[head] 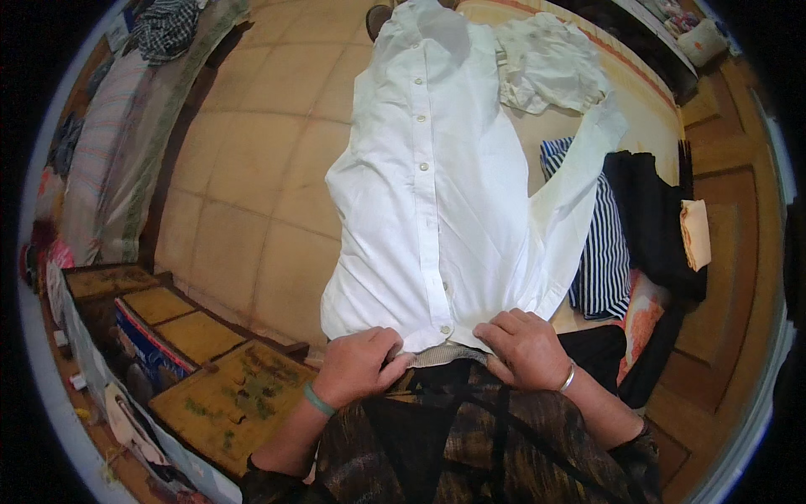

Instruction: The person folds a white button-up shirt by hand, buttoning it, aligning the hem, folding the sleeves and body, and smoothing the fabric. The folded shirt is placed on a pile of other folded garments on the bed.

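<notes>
A white button-up shirt (384,208) stretches out in front of me, its collar end away from me and its buttoned front facing up. One long sleeve trails along its right side. My left hand (362,362) pinches the bottom hem left of the button placket, wearing a green bangle at the wrist. On the other side of the placket, my right hand (522,349) grips the hem between thumb and fingers, with a silver bangle at that wrist. The lowest button lies between my two hands. Wrinkles run up the shirt from the held hem.
Right of the shirt lie a crumpled white garment (551,63), a striped blue-and-white garment (607,252), black clothing (648,214) and a folded peach cloth (695,234). A wooden door (718,252) borders the right. Tiled floor (252,145) and a wooden cabinet (233,403) occupy the left.
</notes>
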Tool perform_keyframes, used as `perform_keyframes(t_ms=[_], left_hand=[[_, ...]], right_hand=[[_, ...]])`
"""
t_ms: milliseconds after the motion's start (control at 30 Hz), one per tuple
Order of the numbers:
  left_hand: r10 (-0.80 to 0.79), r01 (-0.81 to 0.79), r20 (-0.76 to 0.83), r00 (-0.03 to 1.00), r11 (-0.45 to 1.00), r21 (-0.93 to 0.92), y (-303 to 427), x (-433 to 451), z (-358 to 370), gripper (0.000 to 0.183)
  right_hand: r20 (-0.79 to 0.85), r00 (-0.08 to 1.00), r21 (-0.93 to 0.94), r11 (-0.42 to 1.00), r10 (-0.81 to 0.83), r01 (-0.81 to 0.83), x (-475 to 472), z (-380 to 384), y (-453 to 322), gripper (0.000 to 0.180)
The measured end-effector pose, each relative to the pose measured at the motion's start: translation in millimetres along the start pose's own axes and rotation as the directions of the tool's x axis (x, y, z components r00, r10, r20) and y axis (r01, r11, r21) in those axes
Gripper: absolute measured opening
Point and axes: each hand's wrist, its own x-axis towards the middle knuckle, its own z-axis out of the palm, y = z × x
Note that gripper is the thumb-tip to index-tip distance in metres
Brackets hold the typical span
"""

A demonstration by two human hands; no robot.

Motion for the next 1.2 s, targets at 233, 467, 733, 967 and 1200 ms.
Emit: perform_keyframes(t_ms=[233,467,733,967,1200], left_hand=[[0.097,-0.077,-0.249,0.964,0.993,0.09,12,70,-16,0.015],[0.068,0.034,-0.347,0.935,0.959,0.28,1,149,1,0.05],[0.057,0.069,-0.395,0.917,0.953,0.296,-6,154,19,0.051],[0.079,0.077,-0.365,0.927,0.916,0.393,-8,168,23,0.02],[0.081,0.089,-0.458,0.885,0.937,0.338,-11,156,22,0.019]], right_hand=[[-0.081,0.995,0.106,0.993,0.066,-0.057,42,-3,3,0.022],[-0.562,0.826,0.168,0.983,0.03,0.079,114,9,34,0.02],[-0.608,0.793,-0.045,0.999,-0.018,-0.012,120,20,45,0.029],[-0.608,0.794,-0.096,0.993,-0.003,-0.069,123,15,41,0.031],[-0.616,0.787,-0.087,0.995,-0.023,-0.039,120,16,44,0.032]])
